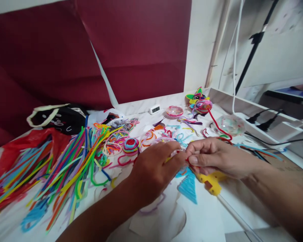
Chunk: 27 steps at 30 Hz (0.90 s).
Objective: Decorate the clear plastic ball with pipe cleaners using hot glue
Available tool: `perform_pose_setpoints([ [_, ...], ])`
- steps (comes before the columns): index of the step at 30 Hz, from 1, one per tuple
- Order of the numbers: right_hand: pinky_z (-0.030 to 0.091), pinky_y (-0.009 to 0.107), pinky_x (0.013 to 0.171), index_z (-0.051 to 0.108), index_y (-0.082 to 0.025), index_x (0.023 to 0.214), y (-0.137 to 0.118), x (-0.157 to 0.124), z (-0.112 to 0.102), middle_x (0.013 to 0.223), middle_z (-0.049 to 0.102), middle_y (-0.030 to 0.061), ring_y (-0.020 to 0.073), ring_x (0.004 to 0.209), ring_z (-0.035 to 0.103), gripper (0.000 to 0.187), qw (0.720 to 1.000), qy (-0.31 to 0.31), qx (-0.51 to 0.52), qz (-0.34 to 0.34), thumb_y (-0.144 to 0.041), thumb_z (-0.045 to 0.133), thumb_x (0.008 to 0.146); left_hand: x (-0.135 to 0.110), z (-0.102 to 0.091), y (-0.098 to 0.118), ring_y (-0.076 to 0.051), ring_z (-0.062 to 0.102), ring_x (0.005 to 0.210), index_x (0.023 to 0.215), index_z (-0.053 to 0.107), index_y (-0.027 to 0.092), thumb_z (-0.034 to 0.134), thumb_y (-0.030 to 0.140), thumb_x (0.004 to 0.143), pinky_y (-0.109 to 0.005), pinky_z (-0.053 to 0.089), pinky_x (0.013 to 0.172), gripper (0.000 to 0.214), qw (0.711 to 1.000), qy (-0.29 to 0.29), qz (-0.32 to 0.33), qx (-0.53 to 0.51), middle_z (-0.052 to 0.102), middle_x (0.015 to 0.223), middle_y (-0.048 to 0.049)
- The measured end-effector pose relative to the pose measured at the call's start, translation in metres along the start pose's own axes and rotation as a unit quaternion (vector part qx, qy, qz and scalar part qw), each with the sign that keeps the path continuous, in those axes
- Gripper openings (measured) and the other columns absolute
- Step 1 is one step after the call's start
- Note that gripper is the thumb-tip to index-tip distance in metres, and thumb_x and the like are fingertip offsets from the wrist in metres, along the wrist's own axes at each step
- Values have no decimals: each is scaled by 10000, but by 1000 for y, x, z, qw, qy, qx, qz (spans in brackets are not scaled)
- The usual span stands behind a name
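My left hand (154,169) is closed, with its fingers curled toward my right hand (214,156); what it holds is hidden behind the fingers. Thumb and forefinger of the right hand pinch a small red piece (187,160), perhaps pipe cleaner, where the two hands meet. Just below them lies a blue triangle (188,189) of pipe cleaners laid side by side. A yellow glue gun (212,183) rests under my right hand, partly covered by it.
Bundles of coloured pipe cleaners (73,164) spread over the left, beside a red plastic bag (44,136) and a black bag (60,119). Behind are a small digital clock (155,109), clear bowls (174,112) and a colourful pipe-cleaner figure (199,101). A power strip (282,132) with cables stands right.
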State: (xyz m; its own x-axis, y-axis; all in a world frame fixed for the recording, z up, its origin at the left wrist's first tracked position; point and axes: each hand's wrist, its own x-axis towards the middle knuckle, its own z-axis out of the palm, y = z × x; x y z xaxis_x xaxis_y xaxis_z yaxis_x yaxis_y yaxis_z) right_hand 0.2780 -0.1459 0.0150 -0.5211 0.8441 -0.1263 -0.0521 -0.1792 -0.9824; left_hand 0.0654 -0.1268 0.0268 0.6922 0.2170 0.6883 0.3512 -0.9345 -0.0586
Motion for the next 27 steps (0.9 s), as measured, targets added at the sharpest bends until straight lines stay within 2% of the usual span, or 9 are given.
perform_pose_setpoints([
  [3,352,155,457,619,-144,809,-3,2,8,641,592,-23,38,507,461,240,1000,0,-11,-19,-377,677,822,-3,-2,-3,-139,650,869,938,615,157,508,149,913,-249,549,791,110,1000,-4,-25,-13,684,932,-57],
  [7,395,188,473,652,-171,877,3,0,16,628,558,-34,70,526,498,232,990,58,-104,-73,-397,662,828,-7,-3,-4,-141,666,815,942,611,153,504,156,920,-251,562,757,110,998,3,-53,-28,696,856,-49],
  [10,391,194,450,676,-193,881,10,-2,17,696,583,-9,85,544,516,217,963,102,-220,-116,-399,610,863,-10,2,-5,-144,681,822,977,610,154,483,165,932,-258,570,762,135,997,-10,-71,-34,708,877,-53],
  [13,457,212,593,691,-203,877,14,-2,13,870,636,37,120,721,584,185,926,125,-311,-174,-339,568,897,-13,8,-6,-150,690,819,1039,595,143,469,162,934,-261,573,754,165,997,-35,-64,-22,716,894,-59],
  [15,460,222,636,694,-209,872,16,-1,12,845,639,31,122,738,591,170,910,133,-342,-192,-294,551,906,-15,11,-5,-155,692,785,1040,591,130,466,151,931,-262,570,713,167,998,-48,-49,-1,714,852,-55],
  [18,452,227,583,700,-213,853,17,-1,15,758,632,17,120,667,589,164,899,158,-365,-185,-270,551,894,-16,16,-3,-151,676,665,937,599,125,480,155,927,-249,533,595,123,997,-44,-19,57,687,717,-35],
  [21,447,239,527,698,-207,818,22,1,24,688,628,14,128,602,574,170,908,206,-322,-170,-303,570,874,-16,19,2,-132,641,573,856,575,139,509,156,918,-243,467,512,92,992,-19,1,128,649,630,-8],
  [25,438,237,499,704,-194,821,30,6,35,650,633,14,120,558,548,218,952,247,-118,-136,-407,673,791,-18,23,8,-119,612,525,877,552,137,560,168,899,-264,424,481,39,981,28,12,189,639,617,6],
  [27,438,236,508,709,-191,814,33,8,38,640,637,13,118,560,550,263,962,246,-29,-119,-439,733,728,-19,24,9,-119,616,530,909,553,131,568,171,897,-268,424,483,44,980,44,6,192,654,639,0],
])
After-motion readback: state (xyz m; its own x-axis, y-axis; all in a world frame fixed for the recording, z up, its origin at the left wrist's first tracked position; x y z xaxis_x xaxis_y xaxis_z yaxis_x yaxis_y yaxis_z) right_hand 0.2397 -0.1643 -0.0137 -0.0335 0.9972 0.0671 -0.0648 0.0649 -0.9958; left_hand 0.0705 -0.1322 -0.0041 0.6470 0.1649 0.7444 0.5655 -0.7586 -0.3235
